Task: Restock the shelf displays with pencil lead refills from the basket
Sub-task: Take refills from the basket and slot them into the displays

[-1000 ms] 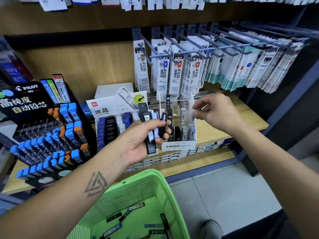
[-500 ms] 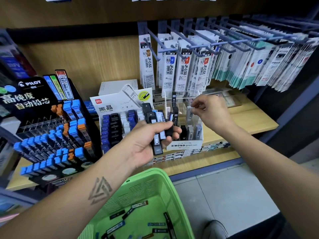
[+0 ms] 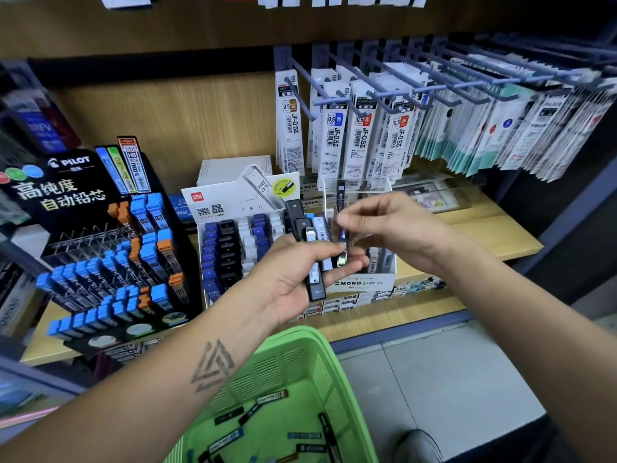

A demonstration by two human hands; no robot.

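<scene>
Risk as we judge it: the fanned bunch of slim black and white plastic lead refill cases (image 3: 312, 259) could slip from our left hand (image 3: 293, 275), curled round them, while our right hand (image 3: 384, 225) pinches one dark blue case (image 3: 342, 233) just in front of the clear MONO display box (image 3: 362, 282). More refills lie in the green plastic basket (image 3: 320, 355) below the box.
</scene>
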